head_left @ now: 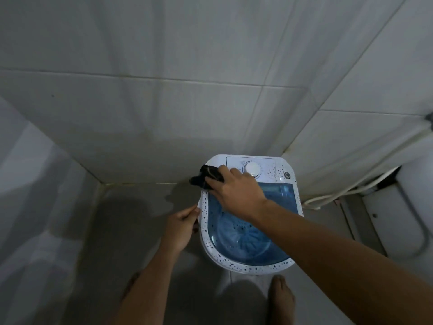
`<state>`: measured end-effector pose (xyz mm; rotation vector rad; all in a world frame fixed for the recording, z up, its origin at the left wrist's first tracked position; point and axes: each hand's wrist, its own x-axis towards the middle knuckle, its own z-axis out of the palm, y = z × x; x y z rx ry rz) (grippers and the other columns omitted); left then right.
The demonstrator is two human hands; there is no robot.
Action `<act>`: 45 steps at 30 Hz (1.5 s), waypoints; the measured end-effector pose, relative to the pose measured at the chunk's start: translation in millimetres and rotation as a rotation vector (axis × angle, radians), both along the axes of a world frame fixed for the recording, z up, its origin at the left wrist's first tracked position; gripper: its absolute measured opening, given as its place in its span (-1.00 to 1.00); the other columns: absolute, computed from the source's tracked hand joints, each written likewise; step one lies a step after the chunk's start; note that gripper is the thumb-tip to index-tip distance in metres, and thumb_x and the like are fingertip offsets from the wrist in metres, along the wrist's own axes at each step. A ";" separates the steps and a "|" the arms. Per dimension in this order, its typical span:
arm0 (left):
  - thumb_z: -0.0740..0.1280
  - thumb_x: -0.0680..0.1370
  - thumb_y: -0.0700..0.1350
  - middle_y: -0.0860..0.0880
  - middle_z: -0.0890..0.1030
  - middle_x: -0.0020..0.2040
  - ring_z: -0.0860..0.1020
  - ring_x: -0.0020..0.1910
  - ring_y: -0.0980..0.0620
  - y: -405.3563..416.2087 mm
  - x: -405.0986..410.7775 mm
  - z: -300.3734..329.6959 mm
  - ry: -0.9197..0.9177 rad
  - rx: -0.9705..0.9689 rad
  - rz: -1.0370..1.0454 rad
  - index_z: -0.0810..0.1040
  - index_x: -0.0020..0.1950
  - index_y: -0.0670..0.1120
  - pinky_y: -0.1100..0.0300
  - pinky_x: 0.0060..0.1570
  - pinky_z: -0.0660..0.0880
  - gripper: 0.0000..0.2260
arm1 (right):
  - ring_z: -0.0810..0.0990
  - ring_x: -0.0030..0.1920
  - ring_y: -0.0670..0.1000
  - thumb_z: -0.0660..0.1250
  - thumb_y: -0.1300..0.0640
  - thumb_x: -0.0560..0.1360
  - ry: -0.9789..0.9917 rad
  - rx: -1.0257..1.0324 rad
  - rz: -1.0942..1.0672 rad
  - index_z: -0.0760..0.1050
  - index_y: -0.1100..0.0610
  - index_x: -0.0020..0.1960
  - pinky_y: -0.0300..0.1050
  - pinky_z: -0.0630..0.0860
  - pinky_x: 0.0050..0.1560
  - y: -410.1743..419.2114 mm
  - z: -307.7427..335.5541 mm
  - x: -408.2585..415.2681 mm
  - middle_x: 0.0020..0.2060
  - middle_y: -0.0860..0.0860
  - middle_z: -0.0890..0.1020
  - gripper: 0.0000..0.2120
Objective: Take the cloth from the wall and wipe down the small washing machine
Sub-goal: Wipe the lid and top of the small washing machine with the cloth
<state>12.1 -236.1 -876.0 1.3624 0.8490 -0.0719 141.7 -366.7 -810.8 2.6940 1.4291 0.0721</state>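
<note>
Walls (pixel 164 102): pale grey tile, two faces meeting in a corner behind the machine. Floor (pixel 131 207) grey, with a wet-looking patch near the corner.

One left hand (pixel 181 227), low left of the machine, fingers curled against the machine's left edge, gripping the side; can't tell exactly what part it holds.

One foot visible each side at the bottom: left one (pixel 131 285) mostly hidden behind the forearm, right one (pixel 281 299) bare, just in front of the machine.

One cloth (pixel 207 175), dark, bunched, sitting on the machine's top rear-left corner, partly hanging over the edge. One right hand (pixel 234 186) pressed down on it, fingers spread over the cloth, arm reaching across the lid from the lower right.

One small washing machine (pixel 250 214) on the floor in the corner: white speckled rim, one blue see-through lid (pixel 246 238) with the ribbed drum bottom showing through. Control panel at the back has one round white dial (pixel 251 168), just right of the right hand's fingertips, and one small round cap (pixel 287 175) further right.

One pale hose (pixel 339 191) running along the wall base at the right. White curved fixture (pixel 403 221) at far right, unclear what.
</note>
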 end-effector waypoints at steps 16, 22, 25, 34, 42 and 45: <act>0.31 0.64 -0.13 0.11 0.76 -0.12 0.72 -0.11 0.17 -0.3 -1.2 7.5 -0.022 -0.077 -0.011 0.63 0.30 -0.07 0.34 -0.19 0.62 -0.75 | 0.56 0.11 0.23 0.36 0.06 0.55 0.026 -0.015 0.015 0.26 0.00 0.57 0.19 0.54 0.06 -13.6 -1.6 3.8 0.27 0.19 0.49 -0.37; 0.31 0.64 -0.09 0.02 0.76 -0.01 0.71 0.00 0.06 -2.1 -3.5 7.7 -0.012 -0.033 -0.021 0.63 0.31 -0.04 0.27 -0.10 0.61 -0.74 | 0.48 0.20 0.26 0.31 0.14 0.58 0.072 -0.024 -0.422 0.34 0.06 0.49 0.21 0.57 0.11 0.9 28.8 64.0 0.38 0.21 0.33 -0.51; 0.30 0.65 -0.08 -0.03 0.76 0.03 0.71 0.00 0.04 -2.6 -3.8 5.7 -0.013 -0.014 -0.026 0.63 0.31 -0.04 0.23 -0.08 0.60 -0.74 | 0.47 0.21 0.25 0.29 0.20 0.57 0.091 0.006 -0.450 0.30 0.06 0.53 0.18 0.58 0.05 1.9 23.7 49.2 0.39 0.20 0.33 -0.46; 0.30 0.65 -0.09 -0.13 0.74 0.05 0.69 0.09 -0.08 -2.3 -1.5 -0.6 -0.018 -0.018 -0.020 0.62 0.31 -0.07 0.00 0.15 0.60 -0.73 | 0.49 0.19 0.26 0.30 0.24 0.52 0.143 -0.069 -0.371 0.34 0.15 0.48 0.18 0.61 -0.07 -23.6 14.8 -32.3 0.34 0.23 0.35 -0.47; 0.30 0.65 -0.09 -0.14 0.74 0.06 0.70 -0.05 0.01 -4.9 -3.0 4.2 -0.029 0.064 -0.027 0.61 0.34 -0.09 0.40 -0.25 0.59 -0.71 | 0.53 0.12 0.23 0.30 0.23 0.56 0.148 -0.041 -0.571 0.49 0.21 0.33 0.08 0.47 -0.20 22.5 36.2 32.3 0.27 0.19 0.40 -0.66; 0.29 0.65 -0.10 -0.14 0.73 0.07 0.70 -0.02 -0.01 -5.8 -3.2 4.2 -0.028 0.069 -0.029 0.60 0.35 -0.09 0.29 -0.15 0.62 -0.71 | 0.54 0.13 0.22 0.29 0.25 0.56 0.189 -0.012 -0.625 0.47 0.20 0.33 0.07 0.50 -0.17 23.2 35.4 32.9 0.28 0.19 0.38 -0.66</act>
